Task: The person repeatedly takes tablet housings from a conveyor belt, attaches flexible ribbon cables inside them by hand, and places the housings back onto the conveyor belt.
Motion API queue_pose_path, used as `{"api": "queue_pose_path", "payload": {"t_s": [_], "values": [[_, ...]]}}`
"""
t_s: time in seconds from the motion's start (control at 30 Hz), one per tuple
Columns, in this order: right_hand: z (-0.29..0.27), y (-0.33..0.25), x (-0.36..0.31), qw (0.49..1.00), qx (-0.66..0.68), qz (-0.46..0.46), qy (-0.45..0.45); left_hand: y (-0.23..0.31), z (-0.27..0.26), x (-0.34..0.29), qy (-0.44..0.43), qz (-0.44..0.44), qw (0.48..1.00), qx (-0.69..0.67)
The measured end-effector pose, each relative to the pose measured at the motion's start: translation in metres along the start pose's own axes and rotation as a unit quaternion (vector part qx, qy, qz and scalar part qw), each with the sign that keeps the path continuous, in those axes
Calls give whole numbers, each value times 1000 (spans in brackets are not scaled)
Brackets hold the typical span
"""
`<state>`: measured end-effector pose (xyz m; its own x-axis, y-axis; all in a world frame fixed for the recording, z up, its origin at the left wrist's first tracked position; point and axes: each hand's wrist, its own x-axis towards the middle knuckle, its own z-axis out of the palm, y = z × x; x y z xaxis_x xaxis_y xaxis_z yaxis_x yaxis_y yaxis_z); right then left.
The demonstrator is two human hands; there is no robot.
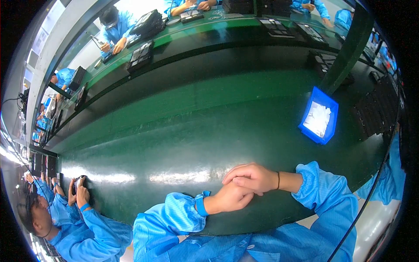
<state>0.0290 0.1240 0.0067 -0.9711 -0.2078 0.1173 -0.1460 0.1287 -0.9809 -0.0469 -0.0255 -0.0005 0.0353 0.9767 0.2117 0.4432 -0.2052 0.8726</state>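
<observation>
My two hands rest together above the green tabletop (131, 192), near its front edge. My right hand (253, 177) lies across the back of my left hand (229, 197), its fingers stretched over it and holding no object. The left hand's fingers are mostly hidden beneath the right, so whether they are curled does not show. A blue band (201, 205) circles my left wrist, and a thin dark bracelet (278, 180) is on the right. Nearest to the hands is a blue plastic bin (323, 136), farther back on the right, with small white pieces (317, 118) in it.
Dark stacked trays (377, 107) stand at the far right, beside a green post (349, 56). A black cable (371, 192) hangs down on the right. Along the back runs a raised shelf with flat black devices (140, 56). At left, a co-worker (83, 231) handles a dark device.
</observation>
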Motion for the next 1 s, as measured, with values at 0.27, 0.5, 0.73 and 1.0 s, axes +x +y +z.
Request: {"api": "queue_pose_path", "payload": {"t_s": [0.27,0.5,0.73,1.0], "values": [[0,0,0,1000,-3,-3,-2,-1,0,-1,-1,1,1000,2],[1,1,0,1000,-2,-5,0,-2,1,-3,-4,-9,1000,4],[1,0,0,1000,-5,-1,-2,-1,1,-2,-1,-3,1000,6],[1,1,0,1000,-6,5,-4,-1,1,-2,1,-4,1000,1]]}}
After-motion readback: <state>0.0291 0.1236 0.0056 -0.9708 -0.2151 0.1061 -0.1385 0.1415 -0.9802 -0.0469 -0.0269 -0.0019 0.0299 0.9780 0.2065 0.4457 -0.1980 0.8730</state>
